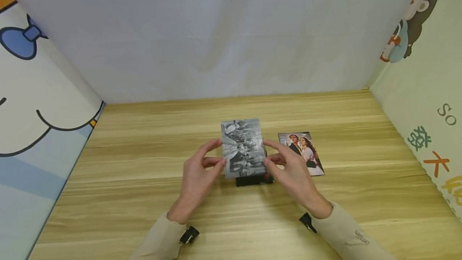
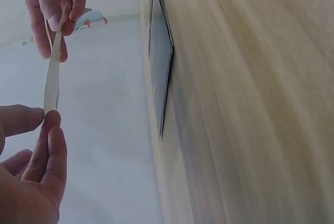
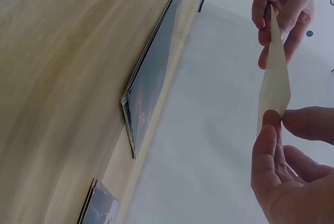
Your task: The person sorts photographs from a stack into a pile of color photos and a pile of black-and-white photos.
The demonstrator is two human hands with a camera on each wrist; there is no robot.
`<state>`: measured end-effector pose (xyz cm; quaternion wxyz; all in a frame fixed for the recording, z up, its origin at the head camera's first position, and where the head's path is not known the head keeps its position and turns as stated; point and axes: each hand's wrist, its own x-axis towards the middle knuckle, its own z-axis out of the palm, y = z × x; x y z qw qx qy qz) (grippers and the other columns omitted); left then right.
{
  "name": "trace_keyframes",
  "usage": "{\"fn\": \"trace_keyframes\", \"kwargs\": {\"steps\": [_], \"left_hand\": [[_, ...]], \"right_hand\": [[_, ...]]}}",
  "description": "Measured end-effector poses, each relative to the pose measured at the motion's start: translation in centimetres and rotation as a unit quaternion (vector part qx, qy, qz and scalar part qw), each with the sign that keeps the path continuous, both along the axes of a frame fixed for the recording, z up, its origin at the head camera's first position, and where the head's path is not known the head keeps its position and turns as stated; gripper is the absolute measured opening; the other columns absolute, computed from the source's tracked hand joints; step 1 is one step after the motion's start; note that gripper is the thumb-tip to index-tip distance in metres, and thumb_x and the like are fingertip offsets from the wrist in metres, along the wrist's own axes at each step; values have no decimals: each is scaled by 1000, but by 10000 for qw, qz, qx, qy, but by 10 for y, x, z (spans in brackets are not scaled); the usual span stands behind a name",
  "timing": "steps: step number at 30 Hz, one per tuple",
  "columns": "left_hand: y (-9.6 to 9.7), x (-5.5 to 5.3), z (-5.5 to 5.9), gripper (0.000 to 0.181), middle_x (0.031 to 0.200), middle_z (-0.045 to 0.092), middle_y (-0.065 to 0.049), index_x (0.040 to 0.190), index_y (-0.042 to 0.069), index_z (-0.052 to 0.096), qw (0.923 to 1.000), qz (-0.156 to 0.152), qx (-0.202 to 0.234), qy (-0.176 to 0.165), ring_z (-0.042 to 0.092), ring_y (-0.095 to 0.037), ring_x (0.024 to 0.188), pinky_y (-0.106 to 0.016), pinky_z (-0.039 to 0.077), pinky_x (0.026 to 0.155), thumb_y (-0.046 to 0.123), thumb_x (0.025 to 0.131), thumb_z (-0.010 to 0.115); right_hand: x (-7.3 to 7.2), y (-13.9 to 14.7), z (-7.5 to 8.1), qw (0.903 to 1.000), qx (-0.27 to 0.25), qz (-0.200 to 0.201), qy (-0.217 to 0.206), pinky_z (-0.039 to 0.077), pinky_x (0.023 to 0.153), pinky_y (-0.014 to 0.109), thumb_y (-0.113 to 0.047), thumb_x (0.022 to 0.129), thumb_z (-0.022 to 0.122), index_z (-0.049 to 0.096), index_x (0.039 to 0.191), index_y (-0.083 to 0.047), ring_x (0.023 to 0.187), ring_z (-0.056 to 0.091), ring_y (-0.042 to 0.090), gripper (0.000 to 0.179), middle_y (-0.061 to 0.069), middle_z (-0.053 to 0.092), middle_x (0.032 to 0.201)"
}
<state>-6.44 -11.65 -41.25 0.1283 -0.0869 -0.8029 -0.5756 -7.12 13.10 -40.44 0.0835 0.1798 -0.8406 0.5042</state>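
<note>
A black-and-white photo card (image 1: 243,147) is held up over the table, its printed scene turned sideways in the head view. My left hand (image 1: 197,177) pinches its left edge between thumb and fingers. On the opposite edge, my right hand (image 1: 293,177) pinches it the same way. Both wrist views show the card nearly edge-on, with a pale back (image 3: 274,85) and a slight bow. Below it lies a small stack of dark picture cards (image 1: 252,180), mostly hidden by the held card in the head view; a gap separates the two in the wrist views.
To the right, near my right hand, lies a second small stack of cards (image 1: 301,151) with a colour picture of two people on top. The wood-grain table (image 1: 144,151) meets a pale curtain (image 1: 231,51) at the back and cartoon-printed panels (image 1: 426,111) at the sides.
</note>
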Motion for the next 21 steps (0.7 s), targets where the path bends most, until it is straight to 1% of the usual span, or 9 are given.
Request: {"fn": "trace_keyframes", "kwargs": {"steps": [3,6,11,13,15,18,21], "left_hand": [[-1,1,1,62,137,67,-8,144,2,58,9999,2,98,-21,77,-22,90,-31,63,78,-9,87,76],[-3,2,2,65,136,67,-9,147,5,55,9998,44,139,-105,76,-21,91,-26,62,77,-8,88,76],[-7,3,2,65,129,70,-11,149,7,54,9996,86,168,-211,76,-23,93,-20,59,72,-7,89,76],[-9,3,3,65,126,71,-12,149,7,54,9995,77,199,-215,76,-24,94,-22,60,74,-7,89,76],[-10,3,3,64,122,72,-14,148,6,54,9995,92,206,-217,76,-26,94,-22,61,75,-7,89,76],[-12,4,5,62,118,73,-15,148,4,55,9993,115,249,-247,75,-27,94,-22,61,77,-7,90,75],[-14,4,6,61,117,73,-16,147,4,55,9990,152,286,-299,75,-28,95,-22,60,77,-6,90,75]], "right_hand": [[0,-2,1,10000,-58,16,-35,62,80,41,3,95,70,61,143,-8,88,74,16,50,6,74,101],[1,-4,2,9999,-82,20,-73,61,76,39,3,95,70,60,143,-8,87,74,16,51,8,73,103],[2,-7,2,9995,-251,77,-189,61,71,37,4,95,70,59,144,-7,89,74,18,52,13,68,125],[1,-9,1,9992,-328,107,-213,62,75,36,5,94,70,58,144,-5,93,73,20,52,13,65,132],[0,-10,1,9988,-401,157,-224,63,79,36,6,94,70,58,145,-3,95,73,22,53,14,64,132],[-1,-12,2,9986,-448,221,-171,62,86,35,7,93,70,57,144,-1,98,73,24,53,15,65,125],[-2,-14,2,9986,-436,273,-78,61,87,34,9,92,71,58,143,1,97,73,25,53,16,66,120]]}}
